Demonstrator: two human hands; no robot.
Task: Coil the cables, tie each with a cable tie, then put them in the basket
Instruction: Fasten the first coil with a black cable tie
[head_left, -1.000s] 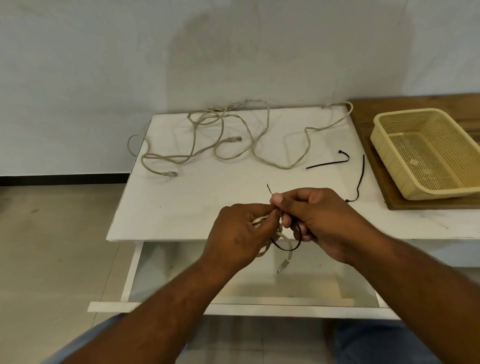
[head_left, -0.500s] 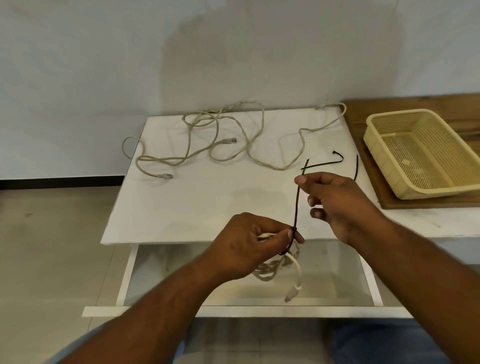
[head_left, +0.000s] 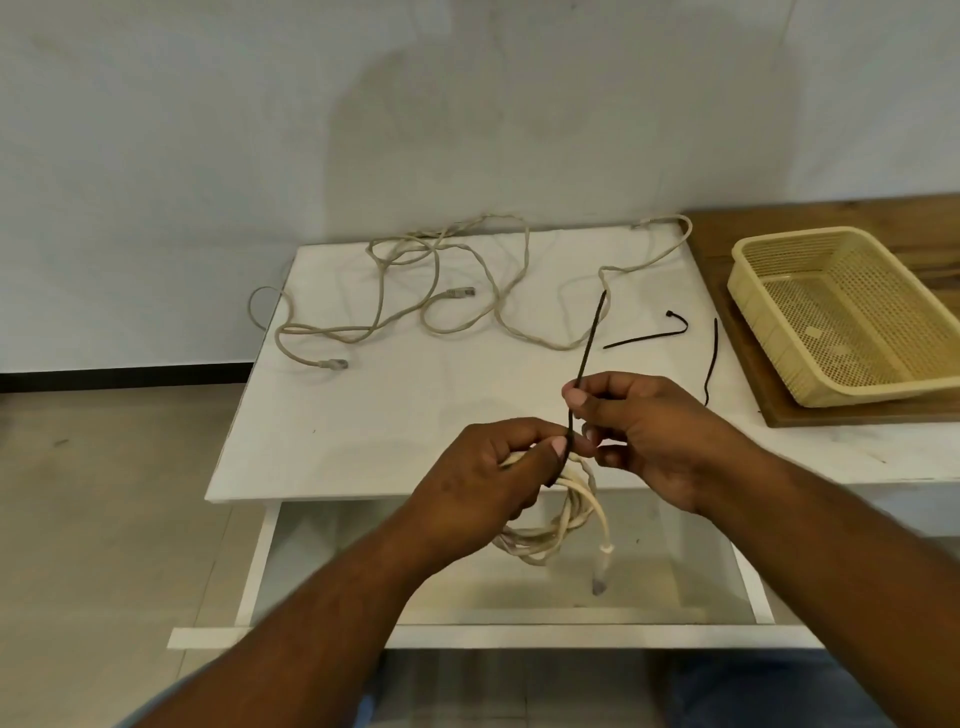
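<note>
Basket (head_left: 769, 338): far side cut off by right frame edge. Coiled cable (head_left: 571, 514), centre frame: upper part hidden behind left hand (head_left: 483, 478). Cable tie (head_left: 589, 338): lower end hidden at the thumb; loop closure cannot be told.

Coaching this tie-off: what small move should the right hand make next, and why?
Probably pull the cable tie up and away with the right hand to cinch it: it wraps the coiled cable gripped by the left hand, and the right hand pinches its tail just above the coil.
</note>
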